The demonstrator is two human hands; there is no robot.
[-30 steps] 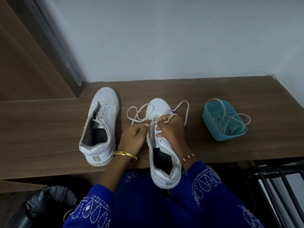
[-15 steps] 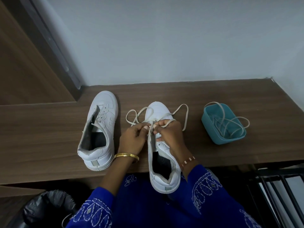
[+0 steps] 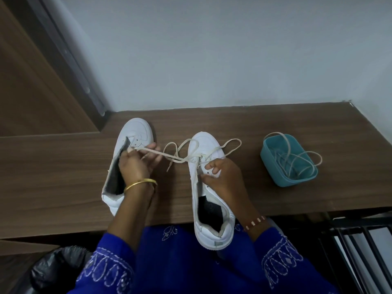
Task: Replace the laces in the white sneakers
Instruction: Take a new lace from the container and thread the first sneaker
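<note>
Two white sneakers lie on the wooden desk (image 3: 254, 128). The right sneaker (image 3: 209, 187) points away from me, its heel over the desk's front edge. A cream lace (image 3: 169, 157) runs through its front eyelets and stretches taut to the left. My left hand (image 3: 135, 162) pinches that lace end above the left sneaker (image 3: 135, 130), which has no lace. My right hand (image 3: 222, 177) grips the right sneaker's eyelet side. The lace's other end loops loosely past the toe.
A teal plastic tub (image 3: 288, 160) with a loose lace in it sits to the right on the desk. A black bin bag (image 3: 57, 270) is at lower left. A dark metal rack (image 3: 360, 247) stands at lower right. The wall closes the desk's far side.
My left hand has moved left from the right sneaker's eyelets, pulling the lace out taut over the left sneaker. My right hand stays on the right sneaker.
</note>
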